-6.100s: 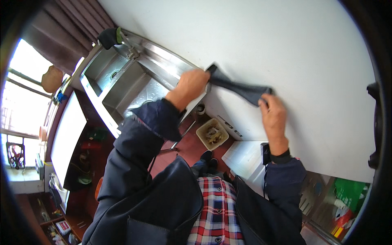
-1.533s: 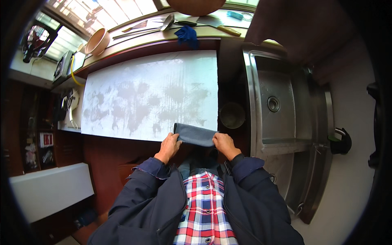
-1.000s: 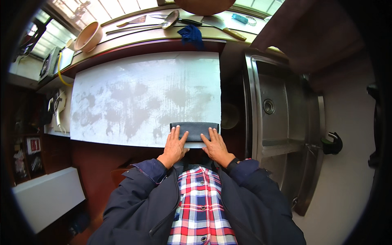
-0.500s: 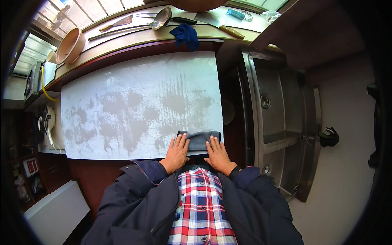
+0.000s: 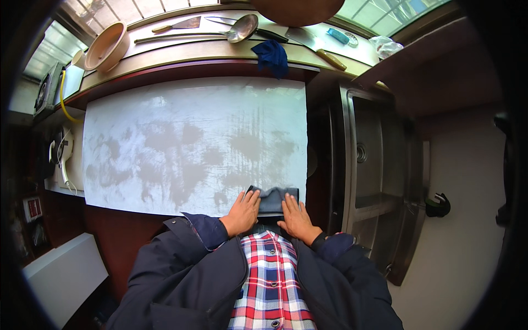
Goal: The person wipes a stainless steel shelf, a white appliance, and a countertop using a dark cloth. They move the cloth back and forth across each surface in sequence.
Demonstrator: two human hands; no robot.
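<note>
My left hand [image 5: 243, 210] and my right hand [image 5: 295, 215] lie with outstretched fingers on the left and right parts of a folded dark grey cloth [image 5: 270, 201]. The cloth sits rumpled at the near right edge of a white board [image 5: 192, 126], whose surface is streaked and blotched with grey marks. Both dark jacket sleeves reach up from the lower edge, either side of a checked shirt.
Beyond the board, a sill holds a pink bowl [image 5: 104, 47], a ladle [image 5: 242, 27], knives, a cleaver [image 5: 308, 41] and a blue cloth [image 5: 269, 55]. A steel sink [image 5: 374, 159] stands right; a white appliance [image 5: 65, 157] and a white box [image 5: 60, 275] are left.
Earlier I held the cloth stretched beside the wall, then turned to the board and gripped it at the near edge. My fingers have since spread on it, and it has bunched slightly.
</note>
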